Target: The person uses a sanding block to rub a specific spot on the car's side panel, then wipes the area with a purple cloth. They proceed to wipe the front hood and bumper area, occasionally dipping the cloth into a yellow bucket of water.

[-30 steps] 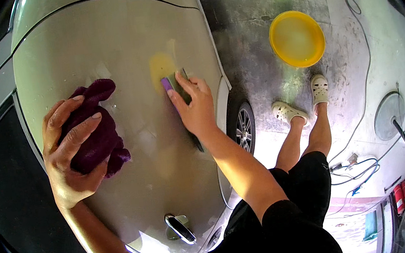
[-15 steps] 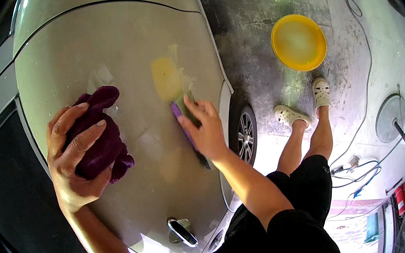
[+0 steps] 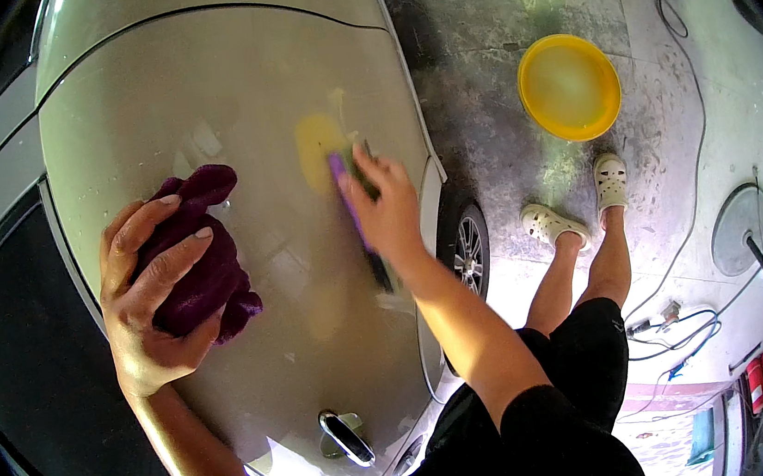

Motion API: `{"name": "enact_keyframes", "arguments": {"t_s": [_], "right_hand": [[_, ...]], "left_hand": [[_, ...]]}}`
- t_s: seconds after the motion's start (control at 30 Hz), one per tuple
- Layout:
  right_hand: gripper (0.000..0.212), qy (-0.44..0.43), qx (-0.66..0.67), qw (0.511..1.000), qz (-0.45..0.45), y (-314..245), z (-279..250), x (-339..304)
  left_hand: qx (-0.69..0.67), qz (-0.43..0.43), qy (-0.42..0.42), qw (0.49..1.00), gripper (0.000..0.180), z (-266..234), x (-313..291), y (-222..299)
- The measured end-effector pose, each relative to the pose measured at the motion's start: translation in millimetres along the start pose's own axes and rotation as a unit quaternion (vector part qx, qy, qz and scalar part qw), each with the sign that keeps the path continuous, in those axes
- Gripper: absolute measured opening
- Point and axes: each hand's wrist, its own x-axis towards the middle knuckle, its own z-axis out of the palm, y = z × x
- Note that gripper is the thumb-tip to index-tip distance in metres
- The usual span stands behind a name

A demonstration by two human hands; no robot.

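My left hand [image 3: 150, 290] is wrapped round a bunched dark purple cloth [image 3: 199, 266], which rests against the beige car panel [image 3: 246, 94]. To the right, my right hand [image 3: 387, 200] grips a flat block [image 3: 343, 177] with a purple edge and a darker side. The block is pressed to the panel and its underside is hidden; the hand is slightly blurred. Just beyond its tip the paint carries a pale whitish streak [image 3: 338, 103]. A yellowish patch beside the block looks like a reflection in the glossy paint.
A door handle [image 3: 347, 437] juts out near the bottom, and a dark window [image 3: 31, 349] lies at the left. On the floor are a yellow basin [image 3: 570, 88] of cloudy liquid, a wheel [image 3: 466, 248], a round stand base [image 3: 739, 228], and loose cables [image 3: 679, 327] near my feet.
My right hand has slid the block up along the panel, away from me. The left hand keeps its hold on the cloth in about the same place.
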Motion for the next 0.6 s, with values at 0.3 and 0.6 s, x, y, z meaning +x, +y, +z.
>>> {"name": "enact_keyframes", "arguments": {"t_s": [0.3,0.6], "right_hand": [[0.053,0.018,-0.033,0.995,-0.094,-47.1,6.4,-26.7],[0.049,0.000,-0.013,0.994,-0.110,-41.6,2.0,-26.8]], "left_hand": [[-0.003,0.000,-0.009,1.000,0.074,-1.6,-4.2,-0.5],[-0.005,0.001,-0.012,1.000,0.076,-1.6,0.3,-2.8]]}}
